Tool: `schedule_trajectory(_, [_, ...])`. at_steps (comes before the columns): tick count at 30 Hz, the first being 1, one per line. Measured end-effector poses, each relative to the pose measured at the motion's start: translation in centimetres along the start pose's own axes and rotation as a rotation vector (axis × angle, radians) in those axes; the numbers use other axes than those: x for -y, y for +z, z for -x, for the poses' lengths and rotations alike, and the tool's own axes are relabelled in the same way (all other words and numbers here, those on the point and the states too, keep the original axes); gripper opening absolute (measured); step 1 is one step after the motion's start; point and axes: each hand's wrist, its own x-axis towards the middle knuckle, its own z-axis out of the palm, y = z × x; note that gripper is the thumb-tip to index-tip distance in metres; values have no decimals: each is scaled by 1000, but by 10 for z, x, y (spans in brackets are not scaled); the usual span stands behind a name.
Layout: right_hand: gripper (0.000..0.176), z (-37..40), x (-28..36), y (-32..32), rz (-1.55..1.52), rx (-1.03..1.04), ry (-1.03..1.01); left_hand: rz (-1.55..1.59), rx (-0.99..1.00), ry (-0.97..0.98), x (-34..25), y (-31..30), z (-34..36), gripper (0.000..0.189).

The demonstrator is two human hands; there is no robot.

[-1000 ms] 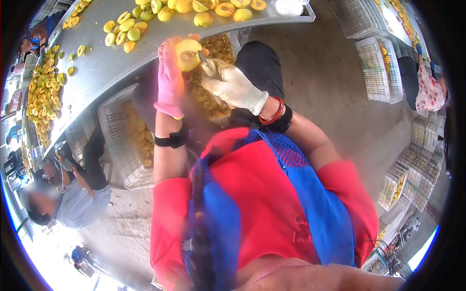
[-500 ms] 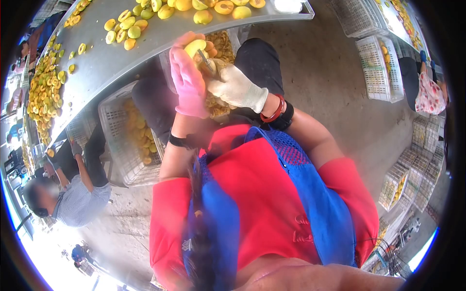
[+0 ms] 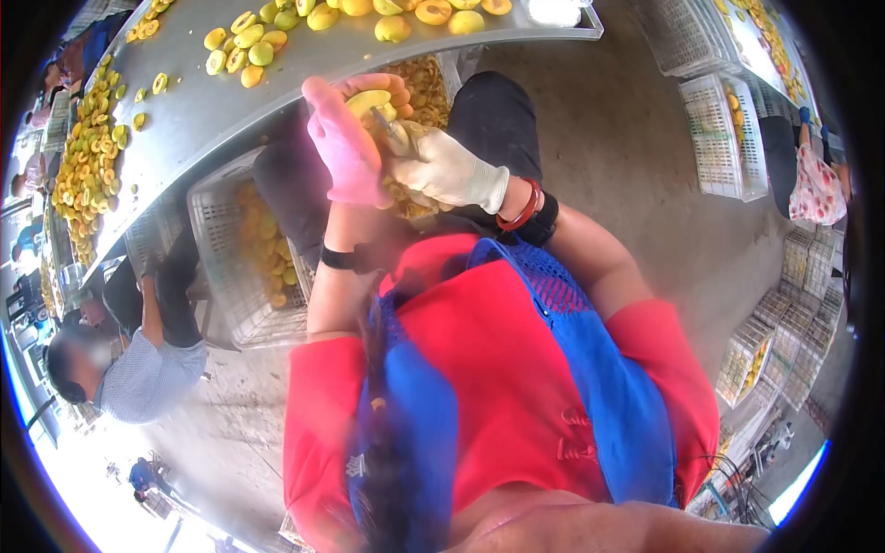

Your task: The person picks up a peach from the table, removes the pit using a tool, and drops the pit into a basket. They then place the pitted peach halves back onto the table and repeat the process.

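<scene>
My left hand point(image 3: 348, 138), in a pink glove, is wrapped round a yellow fruit point(image 3: 370, 102) just past the table edge. A pale knitted glove covers my right hand point(image 3: 444, 166), whose fingers are closed round a small dark tool point(image 3: 392, 133) held against the fruit. Beneath both hands, a container of yellow fruit pieces point(image 3: 419, 89) shows between my knees. Halved and whole yellow-green fruits point(image 3: 249, 46) lie on the metal table point(image 3: 198, 92) in front.
A white crate of yellow fruit point(image 3: 230, 267) stands beside my leg. On the left sits a co-worker in a patterned shirt point(image 3: 152, 380). More crates point(image 3: 724, 138) stand at the right, near another person in a spotted garment point(image 3: 817, 187). A larger fruit pile point(image 3: 88, 175) covers the table's far left.
My left hand has turned and shifted slightly left, its thumb now apart from the fruit. The tool stays at the fruit. The co-worker at left has moved their arm and head.
</scene>
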Motion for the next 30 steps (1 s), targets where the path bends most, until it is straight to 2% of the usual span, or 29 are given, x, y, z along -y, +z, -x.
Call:
schedule_trajectory(1, [28, -2, -7, -1, 30, 8, -75, 5, 13, 1, 2, -1, -1, 82])
schedule_trajectory(4, [26, -3, -24, 2, 560, -115, -165, 24, 40, 1, 10, -6, -3, 82])
schedule_trajectory(7, [20, -3, -22, 4, 172, -67, -213, 48, 39, -4, 9, -2, 0, 83])
schedule_trajectory(10, [12, 7, 17, -6, -233, 135, 342, 55, 150, 41, 13, -9, -3, 82])
schedule_trajectory(13, [10, 11, 30, -11, -311, 181, 435, -12, 336, 51, 12, -21, -8, 79])
schedule_trajectory(16, [9, 8, 11, -11, -286, 227, 409, -24, 402, 104, 12, -24, -7, 77])
schedule_trajectory(17, [9, 7, 6, -12, -300, 255, 422, 6, 405, 134, 13, -25, -5, 63])
schedule_trajectory(23, [11, 6, -26, -3, -443, 380, 433, -105, 513, 244, 23, -37, -8, 49])
schedule_trajectory(25, [12, 6, -27, 2, -441, 366, 372, -134, 447, 178, 19, -36, -9, 58])
schedule_trajectory(27, [12, 7, -18, 3, -454, 361, 426, -160, 395, 163, 12, -37, -10, 71])
schedule_trajectory(28, [12, 7, -13, 5, -461, 358, 450, -101, 240, 84, 8, -38, -9, 77])
schedule_trajectory(30, [11, 8, -10, 7, -344, 357, 461, 148, 199, 123, 13, -64, -28, 79])
